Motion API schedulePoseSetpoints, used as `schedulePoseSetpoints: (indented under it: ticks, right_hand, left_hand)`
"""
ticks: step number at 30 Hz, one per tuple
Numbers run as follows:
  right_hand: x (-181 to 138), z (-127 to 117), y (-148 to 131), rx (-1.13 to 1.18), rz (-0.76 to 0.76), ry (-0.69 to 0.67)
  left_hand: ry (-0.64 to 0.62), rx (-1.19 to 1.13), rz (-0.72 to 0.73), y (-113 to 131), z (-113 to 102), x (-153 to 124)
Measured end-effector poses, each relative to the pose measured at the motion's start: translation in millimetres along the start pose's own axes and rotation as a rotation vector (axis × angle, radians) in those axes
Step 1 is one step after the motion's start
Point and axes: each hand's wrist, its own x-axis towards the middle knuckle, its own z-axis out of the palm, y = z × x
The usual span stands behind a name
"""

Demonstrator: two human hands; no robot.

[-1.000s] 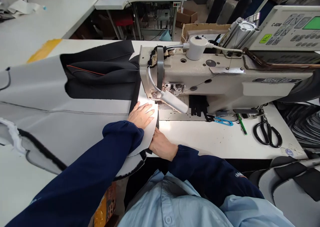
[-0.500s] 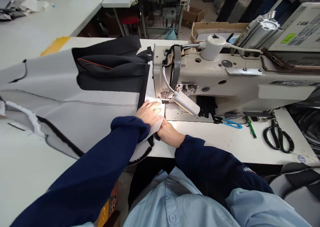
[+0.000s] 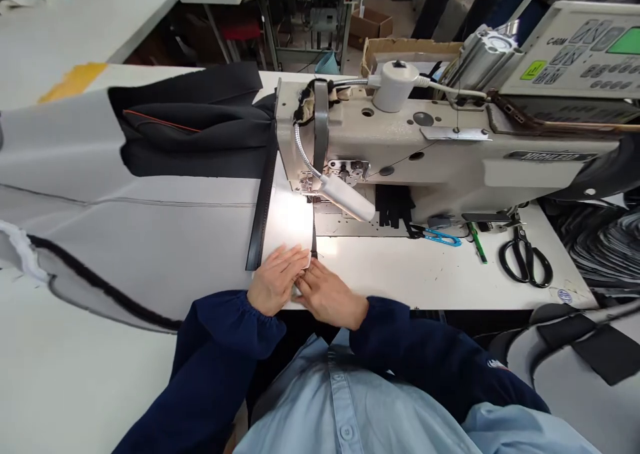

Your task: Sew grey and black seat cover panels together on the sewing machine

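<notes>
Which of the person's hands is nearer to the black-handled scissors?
Right. The right hand is at the near edge of the pale fabric, left of the scissors; the left hand is on that fabric, farther left.

We record a light blue shirt (image 3: 400, 414) with round buttons (image 3: 347, 432) down the front. Navy sleeve covers noted: left sleeve cover (image 3: 220, 337) ruffled at the wrist, right sleeve cover (image 3: 425, 354) bearing a small white mark (image 3: 496, 364) near the elbow.
</notes>
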Motion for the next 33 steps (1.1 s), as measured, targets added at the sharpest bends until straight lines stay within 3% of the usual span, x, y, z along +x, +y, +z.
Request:
schedulePoseSetpoints:
  ticks: [4,8,14,33]
  right_hand:
    - [-9,-5,-15,0.002,0.018,-0.045]
    - [-4,-7,-14,0.014,0.025,-0.108]
    - [4,-5,-9,-0.03,0.029,-0.083]
    - [40,15,38,-0.091,0.044,-0.033]
  left_hand:
    - [-0.067,0.004,0.08,-10,3,3]
    - [0.003,-0.003,0.157,-14,4,5]
    - [0.102,0.013,0.254,-23,4,14]
    - [0.167,-0.024,0.279,-62,12,66]
